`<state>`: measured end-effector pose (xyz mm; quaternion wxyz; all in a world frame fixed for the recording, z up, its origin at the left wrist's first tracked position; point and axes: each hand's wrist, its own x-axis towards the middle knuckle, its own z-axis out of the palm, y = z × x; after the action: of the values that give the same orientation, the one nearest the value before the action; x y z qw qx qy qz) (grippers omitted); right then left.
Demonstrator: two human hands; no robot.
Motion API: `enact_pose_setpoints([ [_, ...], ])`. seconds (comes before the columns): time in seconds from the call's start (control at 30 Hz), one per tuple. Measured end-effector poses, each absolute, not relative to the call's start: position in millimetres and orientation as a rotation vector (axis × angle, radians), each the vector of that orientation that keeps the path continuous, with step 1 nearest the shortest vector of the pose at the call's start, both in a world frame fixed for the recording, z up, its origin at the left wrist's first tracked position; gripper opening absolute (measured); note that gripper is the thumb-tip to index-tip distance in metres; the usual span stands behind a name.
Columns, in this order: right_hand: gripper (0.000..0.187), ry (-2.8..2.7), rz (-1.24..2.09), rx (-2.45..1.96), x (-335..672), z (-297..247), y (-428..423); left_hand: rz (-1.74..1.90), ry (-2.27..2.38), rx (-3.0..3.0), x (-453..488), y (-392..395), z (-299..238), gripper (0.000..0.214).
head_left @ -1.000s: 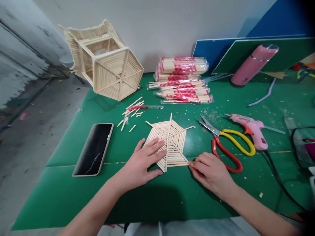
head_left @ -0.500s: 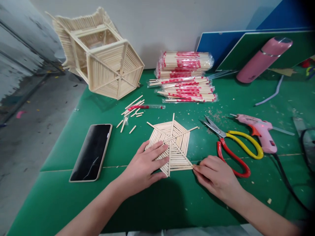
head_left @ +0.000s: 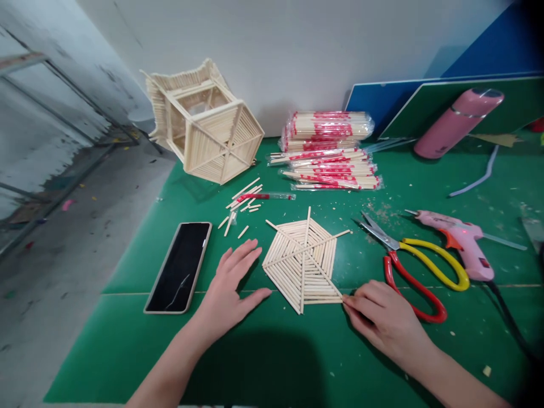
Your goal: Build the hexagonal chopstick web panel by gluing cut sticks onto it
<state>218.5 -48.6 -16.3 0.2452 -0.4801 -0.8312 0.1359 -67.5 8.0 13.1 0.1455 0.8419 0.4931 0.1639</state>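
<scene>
Hands flank a hexagonal stick panel lying flat near the middle of the green worktop, toward its near edge. Left hand: open, fingers spread, palm down just beside the panel's left side, holding nothing. Right hand: fingers curled, tips against the panel's near right corner; a pinch cannot be confirmed. Phone toward the left edge; scissors right of the panel.

Item: hexagon panel, made of pale wooden sticks laid side by side.
Build: six triangular sectors, with three crossing spokes on top whose ends overhang the rim.
Pose: lying flat, spokes upward.
Location: mid green table.
</scene>
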Motion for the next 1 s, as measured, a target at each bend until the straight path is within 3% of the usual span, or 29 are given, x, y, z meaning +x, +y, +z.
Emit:
enact_pose_setpoints([
  [0.13,0.017,-2.259,0.351,-1.307,217.9,-16.8,-48.3,0.743,1.564,2.384,-71.4,-0.4,5.5,0.017],
  [0.3,0.015,-2.269,0.364,-1.305,218.4,-17.8,-48.5,0.832,1.624,2.42,-57.9,-1.1,3.5,0.012],
  [0.57,0.017,-2.265,0.387,-1.336,218.4,-17.5,-49.0,0.47,1.663,2.567,-48.2,-8.1,-5.8,0.051],
  [1.0,0.018,-2.262,0.364,-1.334,218.0,-11.6,-46.9,0.517,1.621,2.561,-45.2,-10.8,-6.6,0.052],
])
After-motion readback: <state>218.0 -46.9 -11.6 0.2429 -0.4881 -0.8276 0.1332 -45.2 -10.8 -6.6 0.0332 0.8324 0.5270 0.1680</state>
